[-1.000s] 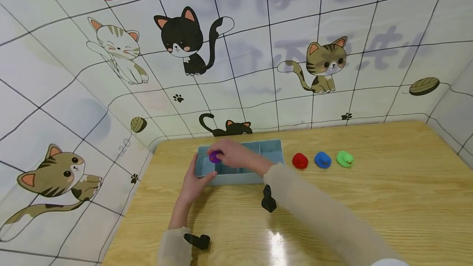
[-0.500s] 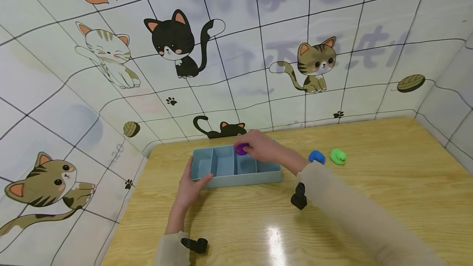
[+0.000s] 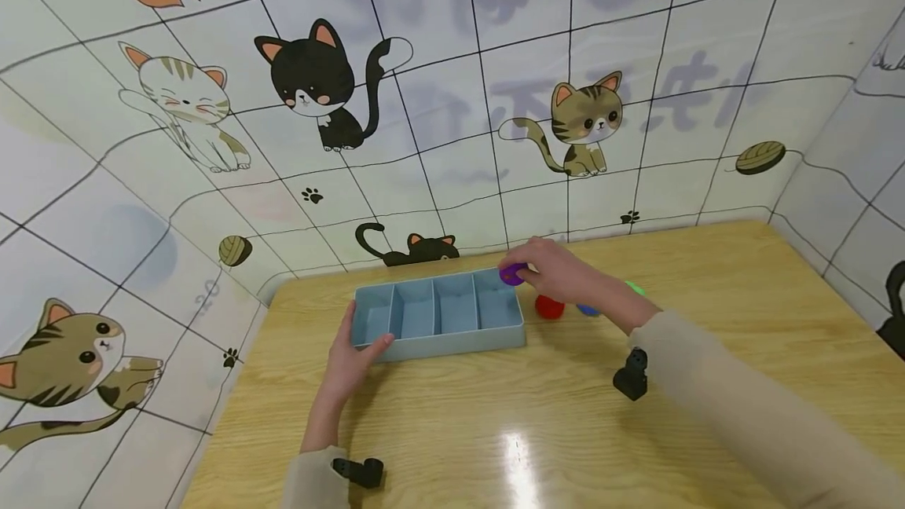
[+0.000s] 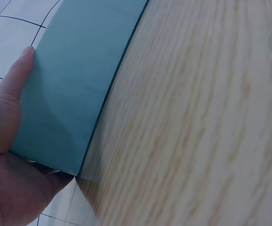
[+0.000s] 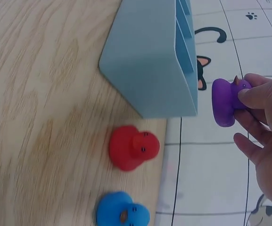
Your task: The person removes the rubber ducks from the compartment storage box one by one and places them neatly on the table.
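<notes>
My right hand (image 3: 555, 267) pinches a purple rubber duck (image 5: 224, 101) by its head. It holds the duck in the air by the right end of a light blue box (image 3: 452, 346), near the far right corner. Four-sided and long, the box has several compartments in a row, with nothing visible in them. My left hand (image 3: 345, 364) grips the box's left end, its thumb (image 4: 20, 70) along the front wall and its other fingers at the end wall. Part of those fingers is hidden behind the box.
A red rubber duck (image 3: 549, 307) sits on the wooden table (image 3: 438, 430) just right of the box. Beside it, a blue duck (image 5: 119, 209) and a green duck (image 3: 635, 287) are partly covered by my right hand and arm in the head view. A cat-patterned wall covering (image 3: 438, 116) rises behind.
My right hand has carried the purple duck rightward, from above the leftmost compartment to the box's right end. The left hand stays on the box. The head view has shifted slightly.
</notes>
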Action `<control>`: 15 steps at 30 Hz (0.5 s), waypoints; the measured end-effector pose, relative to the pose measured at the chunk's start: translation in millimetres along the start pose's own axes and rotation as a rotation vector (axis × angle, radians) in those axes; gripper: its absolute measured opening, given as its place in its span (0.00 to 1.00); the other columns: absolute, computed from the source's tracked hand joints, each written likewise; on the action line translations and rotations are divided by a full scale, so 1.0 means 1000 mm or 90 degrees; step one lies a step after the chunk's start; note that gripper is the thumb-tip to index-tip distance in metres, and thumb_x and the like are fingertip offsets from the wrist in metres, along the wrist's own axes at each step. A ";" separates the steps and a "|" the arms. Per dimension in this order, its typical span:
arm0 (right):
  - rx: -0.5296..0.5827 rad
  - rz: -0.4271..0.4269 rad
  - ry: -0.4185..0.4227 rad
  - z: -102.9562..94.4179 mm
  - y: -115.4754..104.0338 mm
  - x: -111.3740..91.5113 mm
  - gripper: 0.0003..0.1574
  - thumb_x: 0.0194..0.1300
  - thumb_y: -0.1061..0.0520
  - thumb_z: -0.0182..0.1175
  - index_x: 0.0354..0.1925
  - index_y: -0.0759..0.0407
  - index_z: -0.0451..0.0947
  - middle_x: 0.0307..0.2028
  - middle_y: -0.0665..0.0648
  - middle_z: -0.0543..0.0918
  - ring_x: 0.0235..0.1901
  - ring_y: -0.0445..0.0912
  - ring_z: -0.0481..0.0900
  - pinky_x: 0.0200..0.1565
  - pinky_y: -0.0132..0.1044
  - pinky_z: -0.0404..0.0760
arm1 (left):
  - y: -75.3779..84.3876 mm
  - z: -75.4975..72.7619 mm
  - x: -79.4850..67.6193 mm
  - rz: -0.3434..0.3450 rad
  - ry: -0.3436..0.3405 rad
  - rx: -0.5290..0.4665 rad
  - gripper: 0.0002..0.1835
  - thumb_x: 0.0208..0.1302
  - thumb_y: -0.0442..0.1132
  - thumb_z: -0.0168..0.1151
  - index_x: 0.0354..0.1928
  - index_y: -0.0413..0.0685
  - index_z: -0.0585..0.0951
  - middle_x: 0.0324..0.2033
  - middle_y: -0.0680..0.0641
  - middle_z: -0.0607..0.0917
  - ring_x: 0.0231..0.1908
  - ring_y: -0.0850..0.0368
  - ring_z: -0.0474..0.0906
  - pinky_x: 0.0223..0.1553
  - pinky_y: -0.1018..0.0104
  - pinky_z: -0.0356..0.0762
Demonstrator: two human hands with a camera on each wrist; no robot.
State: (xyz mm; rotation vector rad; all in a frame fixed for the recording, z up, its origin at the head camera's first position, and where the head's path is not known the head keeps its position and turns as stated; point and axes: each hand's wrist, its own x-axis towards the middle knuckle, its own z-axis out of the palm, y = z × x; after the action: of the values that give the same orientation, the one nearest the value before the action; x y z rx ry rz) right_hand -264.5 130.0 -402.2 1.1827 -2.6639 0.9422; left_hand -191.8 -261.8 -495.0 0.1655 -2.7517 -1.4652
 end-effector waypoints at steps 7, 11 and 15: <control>-0.003 0.012 0.043 -0.018 0.014 -0.026 0.17 0.64 0.75 0.64 0.50 0.67 0.84 0.49 0.63 0.87 0.47 0.60 0.80 0.54 0.60 0.75 | 0.001 -0.004 -0.001 -0.009 -0.001 0.008 0.58 0.64 0.53 0.73 0.83 0.49 0.45 0.79 0.33 0.51 0.77 0.33 0.47 0.74 0.37 0.50; -0.022 0.037 0.060 -0.030 0.025 -0.048 0.17 0.65 0.75 0.64 0.50 0.65 0.84 0.48 0.62 0.86 0.46 0.58 0.80 0.46 0.54 0.79 | 0.001 -0.002 -0.001 -0.007 -0.009 0.009 0.57 0.64 0.53 0.73 0.83 0.49 0.45 0.79 0.34 0.51 0.77 0.33 0.47 0.74 0.37 0.50; -0.043 0.046 0.077 -0.041 0.038 -0.069 0.16 0.63 0.75 0.65 0.48 0.64 0.84 0.44 0.60 0.87 0.43 0.56 0.80 0.42 0.51 0.79 | 0.001 -0.002 -0.001 -0.002 -0.011 0.014 0.57 0.64 0.53 0.73 0.83 0.49 0.45 0.79 0.34 0.51 0.77 0.34 0.47 0.74 0.38 0.51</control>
State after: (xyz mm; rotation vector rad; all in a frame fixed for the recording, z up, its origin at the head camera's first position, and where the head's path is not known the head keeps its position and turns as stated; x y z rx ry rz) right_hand -249.2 217.5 -408.8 0.9885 -2.6353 0.8964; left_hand -190.6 -262.7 -492.6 0.1591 -2.7828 -1.4447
